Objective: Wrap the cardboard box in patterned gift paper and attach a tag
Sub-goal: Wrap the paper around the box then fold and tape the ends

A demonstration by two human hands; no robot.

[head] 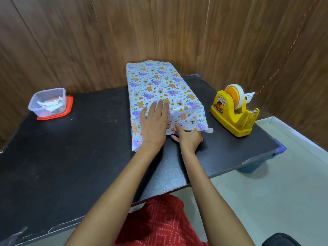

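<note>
The box (159, 86) lies lengthwise on the black table (79, 148), covered in white gift paper printed with elephants, bears and rainbows. The cardboard itself is hidden under the paper. My left hand (154, 123) lies flat with straight fingers on the near end of the box top, pressing the paper down. My right hand (188, 137) is at the near end flap, index finger pointing against the hanging paper (190, 121), the other fingers curled on the table. The paper's near left corner (136, 141) sticks out flat on the table. No tag is plainly visible.
A yellow tape dispenser (234, 112) with a roll stands right of the box. A clear plastic tub (48, 102) holding paper scraps sits on a red lid at the far left. Wood-panelled walls stand close behind. The table's right edge drops to a pale floor.
</note>
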